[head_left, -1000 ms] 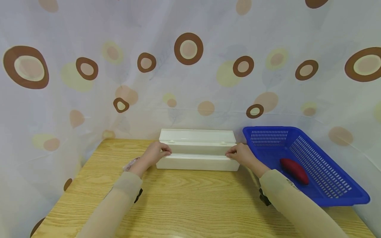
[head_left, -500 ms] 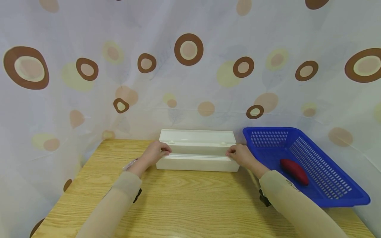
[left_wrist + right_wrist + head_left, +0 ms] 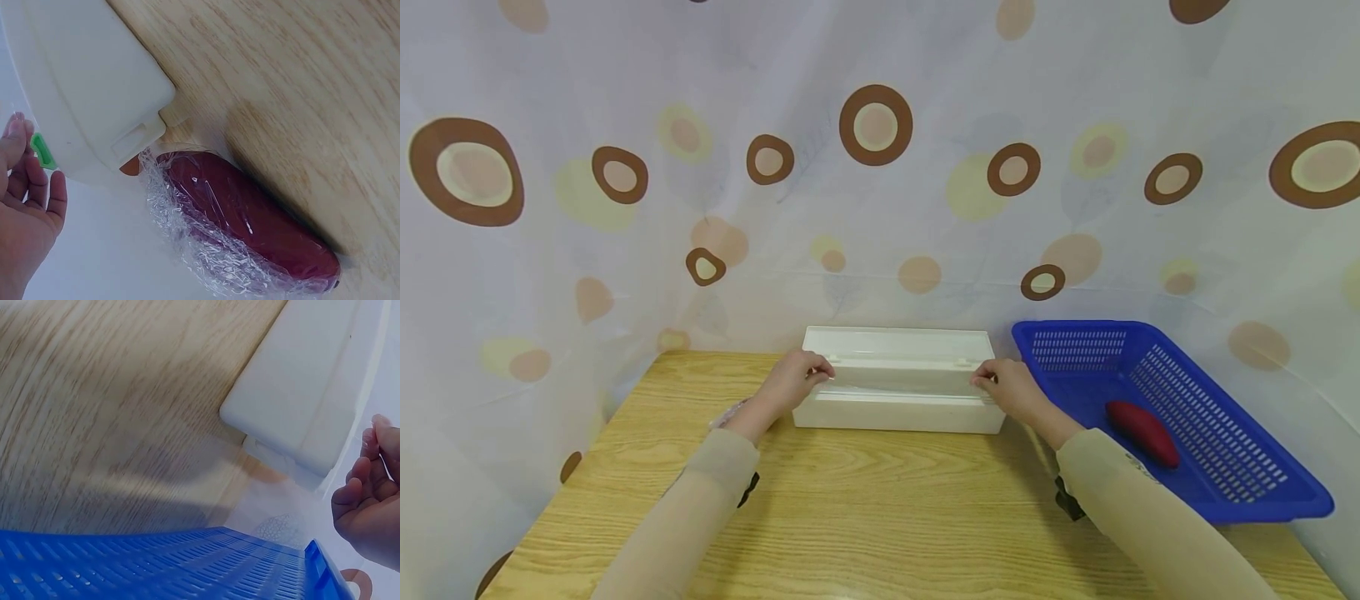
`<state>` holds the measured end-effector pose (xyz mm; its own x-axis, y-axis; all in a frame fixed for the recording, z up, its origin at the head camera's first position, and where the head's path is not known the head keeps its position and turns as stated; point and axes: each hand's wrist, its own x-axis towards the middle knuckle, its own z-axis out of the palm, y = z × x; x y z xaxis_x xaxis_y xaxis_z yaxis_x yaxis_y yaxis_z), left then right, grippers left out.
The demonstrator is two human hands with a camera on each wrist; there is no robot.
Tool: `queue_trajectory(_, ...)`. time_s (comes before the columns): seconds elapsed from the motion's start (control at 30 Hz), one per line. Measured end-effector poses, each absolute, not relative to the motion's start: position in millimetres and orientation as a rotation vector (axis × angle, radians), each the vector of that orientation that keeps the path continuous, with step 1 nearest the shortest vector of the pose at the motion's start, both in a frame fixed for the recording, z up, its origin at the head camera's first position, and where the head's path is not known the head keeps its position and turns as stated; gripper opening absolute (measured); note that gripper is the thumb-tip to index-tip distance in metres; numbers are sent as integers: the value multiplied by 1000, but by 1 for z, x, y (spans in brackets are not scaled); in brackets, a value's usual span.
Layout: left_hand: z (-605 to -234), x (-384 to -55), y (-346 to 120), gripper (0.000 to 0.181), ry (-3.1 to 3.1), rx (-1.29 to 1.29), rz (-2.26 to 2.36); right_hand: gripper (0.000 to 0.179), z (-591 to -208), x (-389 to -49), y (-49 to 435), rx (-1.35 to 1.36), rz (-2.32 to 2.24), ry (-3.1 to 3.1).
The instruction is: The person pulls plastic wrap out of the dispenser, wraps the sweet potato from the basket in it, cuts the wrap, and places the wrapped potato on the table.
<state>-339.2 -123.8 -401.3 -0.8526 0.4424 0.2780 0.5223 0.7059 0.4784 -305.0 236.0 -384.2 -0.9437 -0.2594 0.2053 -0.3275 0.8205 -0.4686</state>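
With twelve o'clock away from the person, a patterned curtain [image 3: 880, 225] fills the twelve o'clock side beyond the wooden table [image 3: 880, 508]. On the table, at three o'clock from the box, sits a blue basket [image 3: 1075, 392]. The long white box [image 3: 898, 412] stands at the table's twelve o'clock edge; its long axis runs nine to three, its raised lid tilts back towards twelve, and its opening faces up.

The left hand [image 3: 786, 383] is at the box's nine o'clock end and the right hand [image 3: 1015, 390] at its three; each pinches, thumb against fingers, what looks like clear film [image 3: 910, 390], faintly seen between them. Compared with half a second ago, the fingertips are slightly higher, while the box has hardly shifted.

A plastic-wrapped dark red item [image 3: 250, 219] lies at nine o'clock from the box; another red item [image 3: 1142, 432] rests inside the basket. A small green tab [image 3: 43, 151] shows on the box's edge, near the left hand's fingers.
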Motion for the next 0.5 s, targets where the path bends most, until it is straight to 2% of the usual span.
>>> queue_trajectory(0.5, -387, -339, -120, 11, -2734, -776, -826, 16, -367, -306, 239, 482, 796, -2819)
